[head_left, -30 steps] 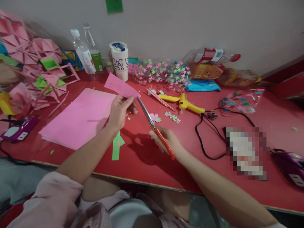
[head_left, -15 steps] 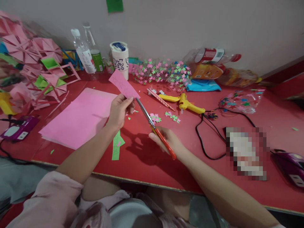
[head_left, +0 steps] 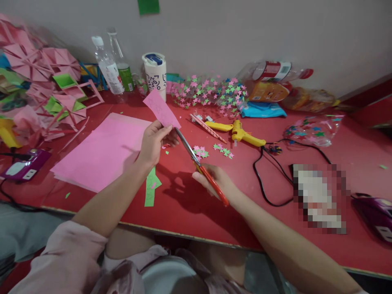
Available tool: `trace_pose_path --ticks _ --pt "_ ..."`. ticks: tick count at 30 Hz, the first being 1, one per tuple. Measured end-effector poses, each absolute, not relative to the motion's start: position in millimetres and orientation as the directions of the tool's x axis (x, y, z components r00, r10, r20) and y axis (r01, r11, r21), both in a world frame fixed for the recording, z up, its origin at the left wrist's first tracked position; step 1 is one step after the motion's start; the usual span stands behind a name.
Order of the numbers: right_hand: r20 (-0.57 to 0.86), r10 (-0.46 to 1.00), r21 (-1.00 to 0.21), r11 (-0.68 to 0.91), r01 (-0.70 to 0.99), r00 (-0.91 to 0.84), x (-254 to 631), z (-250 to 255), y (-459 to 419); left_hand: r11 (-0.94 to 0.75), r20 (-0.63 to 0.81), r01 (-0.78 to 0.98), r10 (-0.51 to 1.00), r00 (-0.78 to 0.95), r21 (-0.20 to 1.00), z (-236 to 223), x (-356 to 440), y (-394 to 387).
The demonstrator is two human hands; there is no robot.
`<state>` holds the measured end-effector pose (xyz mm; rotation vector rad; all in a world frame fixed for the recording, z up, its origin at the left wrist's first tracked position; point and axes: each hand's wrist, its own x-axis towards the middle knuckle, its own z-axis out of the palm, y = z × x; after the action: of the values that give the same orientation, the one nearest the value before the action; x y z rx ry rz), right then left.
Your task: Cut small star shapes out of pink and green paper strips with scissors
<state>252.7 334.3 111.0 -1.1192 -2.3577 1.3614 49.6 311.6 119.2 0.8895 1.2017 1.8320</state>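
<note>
My left hand [head_left: 154, 141] pinches a pink paper strip [head_left: 161, 107] with stars drawn on it, held up above the table. In my right hand [head_left: 216, 179] is a pair of scissors [head_left: 200, 165] with red handles, fingers wrapped round them. The blade tips meet the strip's lower right end, close to my left fingers. Below lies a green paper piece [head_left: 150, 185] with drawn stars and a pink scrap on it. Small cut-out stars, a pink and green heap [head_left: 200, 152] and another heap [head_left: 223, 150], lie just beyond the scissors.
Pink sheets [head_left: 101, 153] lie at left, beside folded paper crafts [head_left: 64, 102]. Bottles [head_left: 110, 73] and a white tumbler [head_left: 155, 73] stand at the back. A yellow glue gun [head_left: 246, 136], its black cord, a yellow cutter [head_left: 219, 126] and bags of stars [head_left: 208, 92] lie beyond my hands.
The pink strip has turned slightly, its far end shifting a little to the right. Both hands keep almost the same places, and the view has moved very slightly.
</note>
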Motion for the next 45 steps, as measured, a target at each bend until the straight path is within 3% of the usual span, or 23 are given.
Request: trace_pose_path --ticks 10,26,45 --pt "-0.191 0.697 -0.796 0.302 0.525 -0.691 253.3 111.7 334.6 -0.255 0.130 -0.178 0.845 -0.518 0.950 119.3 50.6 312.4" --pt "-0.184 0.684 -0.849 0.251 0.465 -0.706 254.5 111.5 333.7 -0.236 0.148 -0.161 0.892 -0.427 0.958 120.7 46.0 310.8" --pt "-0.281 0.670 -0.906 0.051 0.421 -0.687 252.9 112.4 332.5 -0.220 0.182 -0.054 0.902 -0.393 0.974 130.7 38.8 308.6"
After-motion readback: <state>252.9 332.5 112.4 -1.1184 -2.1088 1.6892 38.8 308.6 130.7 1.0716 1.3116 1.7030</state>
